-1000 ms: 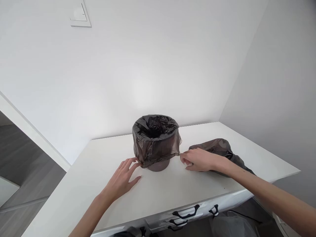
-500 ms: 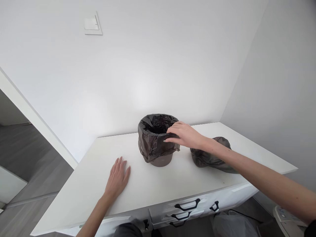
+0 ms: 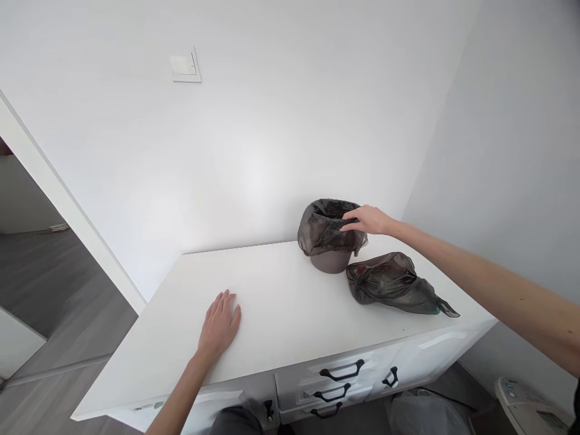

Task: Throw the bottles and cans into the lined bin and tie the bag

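Near the wall stands a small brown trash bin (image 3: 330,263), lined with a black trash bag (image 3: 324,232) that is folded down over its rim. My right hand (image 3: 369,220) pinches the bin's rim through the bag, thumb outside and fingers inside. Flat on the white top, fingers slightly apart, lies my left hand (image 3: 220,323), well away from the bin. In front of the bin and to its right rests a filled, knotted black bag (image 3: 389,283) on its side; its contents are only dimly visible.
These things are on a white dresser (image 3: 263,302) with black handles (image 3: 342,370) on its front. A light switch (image 3: 185,65) is on the wall behind. On the floor at lower right are a clear plastic bag (image 3: 428,414) and a pale appliance (image 3: 528,405).
My right hand has shifted the lined bin to the right and back toward the wall. The knotted bag now shows fully. My left hand stays flat on the dresser.
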